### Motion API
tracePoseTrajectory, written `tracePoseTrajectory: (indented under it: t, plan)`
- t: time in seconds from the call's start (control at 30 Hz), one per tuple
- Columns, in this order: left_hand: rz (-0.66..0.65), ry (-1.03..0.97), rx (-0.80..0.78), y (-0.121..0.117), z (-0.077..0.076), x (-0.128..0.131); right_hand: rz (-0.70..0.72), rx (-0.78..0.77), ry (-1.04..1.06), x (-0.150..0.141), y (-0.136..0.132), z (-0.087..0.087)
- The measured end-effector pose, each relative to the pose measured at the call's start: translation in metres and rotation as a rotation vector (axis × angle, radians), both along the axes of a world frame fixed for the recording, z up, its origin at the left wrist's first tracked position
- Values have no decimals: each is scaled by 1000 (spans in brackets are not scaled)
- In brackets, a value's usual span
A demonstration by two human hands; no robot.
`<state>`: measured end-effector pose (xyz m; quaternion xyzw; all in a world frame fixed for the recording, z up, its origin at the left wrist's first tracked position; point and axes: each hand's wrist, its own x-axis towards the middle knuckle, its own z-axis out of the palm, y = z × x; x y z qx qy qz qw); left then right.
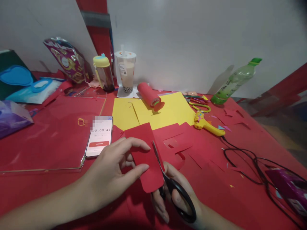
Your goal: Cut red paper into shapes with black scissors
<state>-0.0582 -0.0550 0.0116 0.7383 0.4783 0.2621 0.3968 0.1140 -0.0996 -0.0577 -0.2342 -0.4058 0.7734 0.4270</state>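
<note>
At about nine o'clock on the red-covered table [48, 150] lies a white-cased smartphone [99, 136] with a timer on its screen, a small yellow rubber band [81, 121] just to its left; behind, toward eleven o'clock, stand a foil snack bag [67, 60], a yellow-lidded drink bottle [104, 72] and a clear plastic cup of milk tea [126, 72]. Low and left of centre, the left hand [112, 174] is pinched shut on a red rectangular sheet of paper [145, 156], thumb under and fingers over its left edge, holding it tilted off the table. Just right of it, at about six o'clock, the right hand [176, 195] is closed through the loops of black-handled scissors [168, 179], whose blades run up along the sheet's right edge — how wide they gape I cannot tell. To cut well, I judge the left hand should keep the sheet taut and feed it into the blades with its fingers well clear of the line, while the scissors make long, steady closes rather than short snips — that gives a cleaner edge. Toward twelve o'clock lie yellow paper sheets [172, 111] and a red paper roll [148, 94]; at two o'clock a yellow glue gun [207, 125] with a black cord [242, 159], then a leaning green plastic bottle [233, 81].
</note>
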Motion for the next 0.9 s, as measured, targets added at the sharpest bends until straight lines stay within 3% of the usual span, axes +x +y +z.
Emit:
tracePoseTrajectory:
  t: [0.43,0.7,0.9]
  plan:
    - [-24,-43,-87,-2,0,1,5,-3,37,-1,-1,-6]
    - [6,-179,-200,0,-3,3,34,-142,234,-2,-1,-1]
    - [-4,-286,-324,-1,-3,4,63,-193,263,-3,0,5]
